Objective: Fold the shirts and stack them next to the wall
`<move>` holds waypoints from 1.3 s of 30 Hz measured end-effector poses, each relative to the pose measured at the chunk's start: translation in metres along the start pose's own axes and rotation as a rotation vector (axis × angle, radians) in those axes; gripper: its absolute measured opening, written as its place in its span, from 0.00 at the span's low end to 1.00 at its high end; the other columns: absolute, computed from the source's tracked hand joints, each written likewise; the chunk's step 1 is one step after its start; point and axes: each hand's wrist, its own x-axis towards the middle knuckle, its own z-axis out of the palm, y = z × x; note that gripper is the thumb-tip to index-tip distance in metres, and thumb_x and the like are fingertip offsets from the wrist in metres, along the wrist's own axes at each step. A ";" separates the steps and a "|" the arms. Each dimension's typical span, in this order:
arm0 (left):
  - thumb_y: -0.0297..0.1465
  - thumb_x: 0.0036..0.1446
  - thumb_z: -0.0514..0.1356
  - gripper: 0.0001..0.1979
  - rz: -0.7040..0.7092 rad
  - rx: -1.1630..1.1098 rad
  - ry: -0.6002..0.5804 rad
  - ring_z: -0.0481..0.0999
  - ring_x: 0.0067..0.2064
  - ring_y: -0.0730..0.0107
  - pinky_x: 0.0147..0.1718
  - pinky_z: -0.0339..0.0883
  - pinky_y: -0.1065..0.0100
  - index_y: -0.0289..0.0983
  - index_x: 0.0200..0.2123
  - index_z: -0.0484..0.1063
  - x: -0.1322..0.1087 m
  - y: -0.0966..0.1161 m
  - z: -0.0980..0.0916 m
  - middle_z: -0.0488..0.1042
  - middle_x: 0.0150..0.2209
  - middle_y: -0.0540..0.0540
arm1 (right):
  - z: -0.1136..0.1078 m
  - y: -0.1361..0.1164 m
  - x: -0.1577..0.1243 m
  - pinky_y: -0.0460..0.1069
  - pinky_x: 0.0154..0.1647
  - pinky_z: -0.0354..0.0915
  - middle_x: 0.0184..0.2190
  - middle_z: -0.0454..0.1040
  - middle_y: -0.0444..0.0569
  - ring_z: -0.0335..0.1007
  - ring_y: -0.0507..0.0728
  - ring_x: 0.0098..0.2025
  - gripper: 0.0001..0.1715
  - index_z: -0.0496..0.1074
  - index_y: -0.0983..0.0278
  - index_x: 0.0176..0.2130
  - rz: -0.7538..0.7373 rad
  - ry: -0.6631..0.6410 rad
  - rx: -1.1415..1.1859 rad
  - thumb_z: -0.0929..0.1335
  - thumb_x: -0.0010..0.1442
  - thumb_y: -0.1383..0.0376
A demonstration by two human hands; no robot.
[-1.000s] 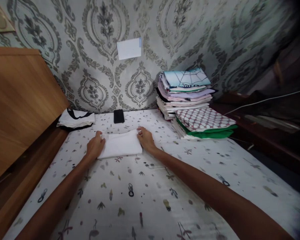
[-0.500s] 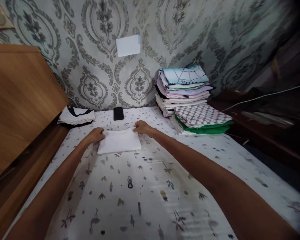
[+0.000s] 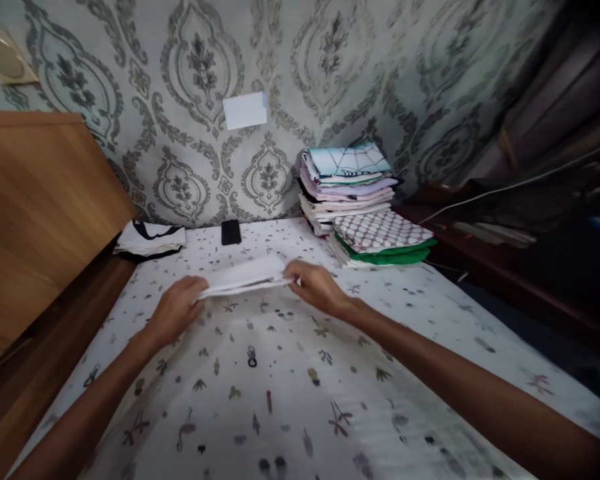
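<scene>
A folded white cloth (image 3: 245,276) hangs just above the patterned bed sheet (image 3: 280,373), held flat between both hands. My left hand (image 3: 176,308) grips its left end with the fingers closed round the edge. At the right end, my right hand (image 3: 316,287) is closed on the cloth. Both forearms stretch out over the bed toward it.
A tall stack of folded clothes (image 3: 347,183) stands against the wall at the back right, with a lower checked and green pile (image 3: 383,239) in front. A black phone (image 3: 231,232) and a folded black-and-white garment (image 3: 150,239) lie near the wall. A wooden headboard (image 3: 35,220) runs along the left.
Both hands went from pressing the cloth's sides on the sheet to gripping its ends. The cloth has come up off the bed and nearer to me.
</scene>
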 end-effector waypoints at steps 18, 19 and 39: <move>0.38 0.70 0.44 0.17 0.195 -0.157 -0.260 0.72 0.48 0.57 0.47 0.66 0.57 0.38 0.47 0.70 0.024 0.070 0.024 0.75 0.45 0.41 | 0.014 0.007 -0.033 0.49 0.39 0.66 0.40 0.76 0.51 0.71 0.55 0.36 0.15 0.76 0.65 0.44 0.268 -0.071 0.038 0.62 0.62 0.71; 0.37 0.70 0.44 0.17 0.208 -0.151 -0.237 0.72 0.49 0.56 0.49 0.66 0.56 0.37 0.48 0.69 0.032 0.076 0.037 0.75 0.47 0.40 | 0.018 0.011 -0.027 0.49 0.41 0.65 0.41 0.75 0.52 0.71 0.56 0.38 0.17 0.76 0.65 0.44 0.275 -0.089 -0.036 0.61 0.62 0.73; 0.49 0.68 0.46 0.24 0.255 -0.120 -0.303 0.49 0.72 0.55 0.65 0.47 0.49 0.38 0.51 0.67 0.048 0.085 0.097 0.55 0.70 0.38 | 0.041 0.042 -0.020 0.58 0.51 0.60 0.50 0.71 0.57 0.63 0.64 0.50 0.27 0.72 0.60 0.57 0.268 -0.143 -0.316 0.58 0.65 0.72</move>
